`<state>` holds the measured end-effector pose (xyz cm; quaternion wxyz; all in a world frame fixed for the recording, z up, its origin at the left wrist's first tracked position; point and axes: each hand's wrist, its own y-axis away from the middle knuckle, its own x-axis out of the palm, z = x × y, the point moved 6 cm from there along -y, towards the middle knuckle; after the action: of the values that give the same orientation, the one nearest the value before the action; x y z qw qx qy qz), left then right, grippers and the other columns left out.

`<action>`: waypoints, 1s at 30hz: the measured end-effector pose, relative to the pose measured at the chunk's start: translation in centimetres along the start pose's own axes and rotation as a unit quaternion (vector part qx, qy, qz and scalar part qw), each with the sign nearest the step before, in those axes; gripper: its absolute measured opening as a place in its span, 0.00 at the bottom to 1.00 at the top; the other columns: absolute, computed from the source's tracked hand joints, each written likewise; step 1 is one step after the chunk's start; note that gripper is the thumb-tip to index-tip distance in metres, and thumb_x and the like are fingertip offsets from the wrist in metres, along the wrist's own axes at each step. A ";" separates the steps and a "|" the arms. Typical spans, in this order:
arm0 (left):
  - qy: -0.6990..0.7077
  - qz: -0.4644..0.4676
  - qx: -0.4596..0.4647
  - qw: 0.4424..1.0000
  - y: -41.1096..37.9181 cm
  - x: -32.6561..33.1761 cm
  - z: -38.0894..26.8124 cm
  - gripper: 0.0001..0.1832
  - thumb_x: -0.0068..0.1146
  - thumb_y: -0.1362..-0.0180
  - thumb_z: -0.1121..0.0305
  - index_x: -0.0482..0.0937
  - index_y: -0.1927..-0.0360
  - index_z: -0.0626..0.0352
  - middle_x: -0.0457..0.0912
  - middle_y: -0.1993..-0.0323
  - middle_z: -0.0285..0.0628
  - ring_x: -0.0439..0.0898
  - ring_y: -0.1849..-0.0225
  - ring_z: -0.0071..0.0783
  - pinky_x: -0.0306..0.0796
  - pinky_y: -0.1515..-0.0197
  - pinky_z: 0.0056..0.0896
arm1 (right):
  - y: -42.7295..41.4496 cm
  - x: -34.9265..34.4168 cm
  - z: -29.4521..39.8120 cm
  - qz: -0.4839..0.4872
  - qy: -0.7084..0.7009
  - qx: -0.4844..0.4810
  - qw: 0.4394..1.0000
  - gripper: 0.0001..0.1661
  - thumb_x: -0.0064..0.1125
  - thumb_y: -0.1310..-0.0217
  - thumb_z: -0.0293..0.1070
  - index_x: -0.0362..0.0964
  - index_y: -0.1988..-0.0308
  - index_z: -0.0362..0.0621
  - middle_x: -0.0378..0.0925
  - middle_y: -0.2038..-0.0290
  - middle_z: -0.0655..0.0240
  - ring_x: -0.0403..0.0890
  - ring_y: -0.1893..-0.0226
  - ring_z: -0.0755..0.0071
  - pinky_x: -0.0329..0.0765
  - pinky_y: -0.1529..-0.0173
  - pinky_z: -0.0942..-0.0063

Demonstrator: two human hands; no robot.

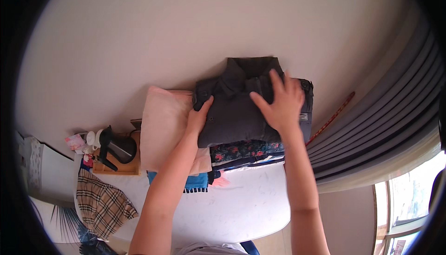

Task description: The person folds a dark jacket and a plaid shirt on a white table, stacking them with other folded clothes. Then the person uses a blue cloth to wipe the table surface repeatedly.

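Note:
A folded dark grey collared jacket lies on top of a pile of clothes against the wall, its collar towards the wall. My left hand is at its left edge, the thumb on the cloth; the other fingers are hidden. Over the jacket's right half is my right hand, slightly blurred, fingers spread and nothing held. Under the jacket shows a dark floral garment with red flowers, above other folded layers. To the left, a pale pink folded cloth rests on a blue garment.
The pile stands on a white table with a rounded edge. At left, a black electric kettle stands in a wooden tray, near a checked cloth. Grey curtains hang at right, beside a red patterned stick.

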<state>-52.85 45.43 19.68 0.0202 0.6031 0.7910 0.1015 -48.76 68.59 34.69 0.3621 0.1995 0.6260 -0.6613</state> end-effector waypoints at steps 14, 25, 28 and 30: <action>-0.443 -0.019 0.532 0.722 10.5 8.0 -13.7 0.31 0.55 0.51 0.54 0.68 0.43 0.51 0.57 0.38 0.51 0.57 0.38 0.53 0.53 0.40 0.51 | 2.1 5.1 -3.3 0.117 -0.020 0.047 0.992 0.42 0.42 0.46 0.66 0.58 0.40 0.50 0.50 0.35 0.56 0.49 0.35 0.47 0.43 0.36 0.47; -0.453 -0.003 0.465 0.761 6.0 7.5 -7.4 0.29 0.52 0.50 0.50 0.71 0.46 0.55 0.60 0.38 0.53 0.60 0.40 0.57 0.53 0.40 0.52 | 2.1 5.9 -2.8 0.045 0.056 0.010 0.997 0.32 0.44 0.42 0.59 0.61 0.41 0.58 0.57 0.38 0.62 0.57 0.39 0.51 0.53 0.39 0.47; -0.356 -0.022 0.538 0.764 11.7 5.7 -8.4 0.27 0.58 0.53 0.62 0.71 0.48 0.57 0.63 0.42 0.55 0.63 0.42 0.56 0.58 0.44 0.53 | 2.2 6.6 -4.1 0.047 0.081 -0.016 0.995 0.31 0.41 0.40 0.57 0.61 0.41 0.58 0.57 0.38 0.62 0.59 0.40 0.52 0.55 0.41 0.48; -0.290 0.066 0.588 0.752 18.5 3.4 -7.3 0.27 0.59 0.54 0.66 0.69 0.47 0.57 0.64 0.43 0.56 0.64 0.43 0.54 0.60 0.45 0.51 | 1.5 7.2 -5.5 0.085 0.056 0.007 0.995 0.31 0.38 0.39 0.57 0.60 0.40 0.57 0.56 0.37 0.62 0.59 0.39 0.53 0.55 0.40 0.52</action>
<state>-37.32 52.37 30.56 -0.1170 0.5471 0.6086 -0.5626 -53.41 72.41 27.73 0.3800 0.2917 0.6212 -0.6202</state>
